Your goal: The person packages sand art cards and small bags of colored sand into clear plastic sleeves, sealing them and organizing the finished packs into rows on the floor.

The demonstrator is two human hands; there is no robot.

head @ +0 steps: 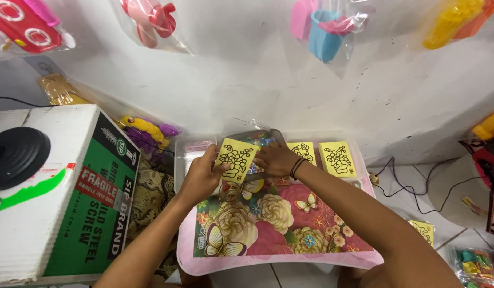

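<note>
The left hand (200, 178) pinches the left edge of a yellow card printed with a black flower outline (236, 158), holding it tilted above the far end of a small floral tray table (279, 256) with a pink rim. The right hand (276, 159), with a dark band at the wrist, lies just right of that card with its fingers curled down over something; whether it grips the card, a clear bag or anything else cannot be told from here.

Two stacks of similar yellow outline cards stand at the far right of the tray table, one (303, 151) partly hidden behind the right hand, the other (337, 158) in full view. One more yellow card (424, 230) lies on the tiled floor to the right. As things lie, one card is in hand and the stacks look untouched, so most of the sorting or packing seems left.

A cardboard box (70, 192) stands at the left, and bagged plastic toys (327, 26) hang on the far wall.
</note>
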